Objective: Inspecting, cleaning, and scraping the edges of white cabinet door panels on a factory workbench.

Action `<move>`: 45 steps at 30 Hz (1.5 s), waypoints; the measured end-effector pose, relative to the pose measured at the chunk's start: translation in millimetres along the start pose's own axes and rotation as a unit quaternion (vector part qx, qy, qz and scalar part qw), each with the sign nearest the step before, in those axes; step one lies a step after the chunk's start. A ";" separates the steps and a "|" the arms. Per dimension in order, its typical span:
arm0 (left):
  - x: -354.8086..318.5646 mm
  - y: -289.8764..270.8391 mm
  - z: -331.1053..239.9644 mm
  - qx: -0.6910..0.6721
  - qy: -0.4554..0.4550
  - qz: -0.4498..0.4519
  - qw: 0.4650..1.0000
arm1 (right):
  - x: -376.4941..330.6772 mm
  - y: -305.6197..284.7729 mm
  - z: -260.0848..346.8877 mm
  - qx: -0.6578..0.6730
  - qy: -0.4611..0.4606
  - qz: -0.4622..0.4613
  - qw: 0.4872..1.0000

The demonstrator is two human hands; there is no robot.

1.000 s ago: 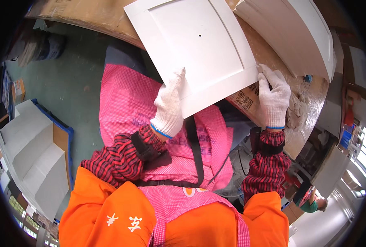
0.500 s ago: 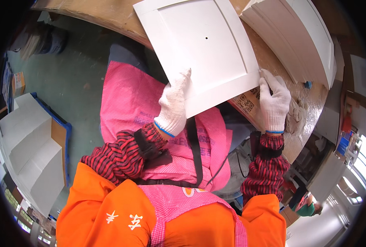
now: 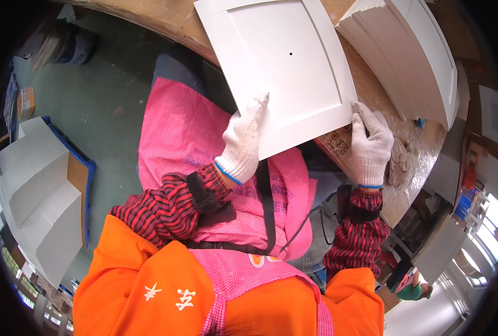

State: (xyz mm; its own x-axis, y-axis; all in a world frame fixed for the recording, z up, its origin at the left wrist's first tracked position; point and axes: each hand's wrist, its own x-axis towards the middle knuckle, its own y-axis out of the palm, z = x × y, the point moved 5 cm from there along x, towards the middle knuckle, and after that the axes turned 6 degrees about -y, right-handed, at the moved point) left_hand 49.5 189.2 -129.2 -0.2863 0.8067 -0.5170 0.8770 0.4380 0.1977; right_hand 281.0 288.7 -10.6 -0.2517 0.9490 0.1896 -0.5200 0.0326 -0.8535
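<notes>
A white framed panel (image 3: 293,78) with a raised border and one small dark hole lies tilted over the front edge of the workbench. My left hand (image 3: 243,134), in a white knit glove, grips its near left edge, thumb on top and the other fingers hidden beneath. At the near right corner, my right hand (image 3: 372,134), gloved alike, has its thumb and fingertips closed together against the panel's edge. Whether those fingertips pinch the edge itself or something small there is hard to make out.
To the right on the wooden workbench (image 3: 422,162) stands a stack of white panels (image 3: 391,61). A crumpled pale cloth (image 3: 401,162) lies beside my right hand. More white panels (image 3: 41,196) are piled at the left on the floor. A person (image 3: 414,285) is far off at right.
The panel and my left hand have shifted slightly to the right in the picture. My right hand stays at the corner, a little lower; both hands keep nearly the same pose.
</notes>
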 end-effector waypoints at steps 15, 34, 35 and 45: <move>-13.0 13.2 -27.5 -0.174 -0.183 -0.047 0.966 | -21.9 19.6 33.5 -0.010 -0.043 0.004 0.999; -10.1 28.7 -31.7 -0.255 -0.209 -0.019 0.944 | -37.7 36.1 65.6 -0.006 -0.049 -0.014 0.999; -8.3 27.0 -20.6 -0.269 -0.122 -0.006 0.955 | -42.5 40.7 79.0 -0.003 -0.084 0.017 0.996; -10.2 14.2 -6.2 0.015 0.146 0.064 0.987 | -60.6 50.4 113.2 0.064 -0.070 0.060 0.994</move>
State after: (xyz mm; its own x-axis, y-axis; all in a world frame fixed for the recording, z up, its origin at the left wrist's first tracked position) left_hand 62.5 189.7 -116.0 -0.2683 0.9361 -0.2273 0.9226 0.3176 0.2191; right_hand 177.6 197.3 -10.1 -0.4247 0.8905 0.1630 -0.5766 -0.1273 -0.8070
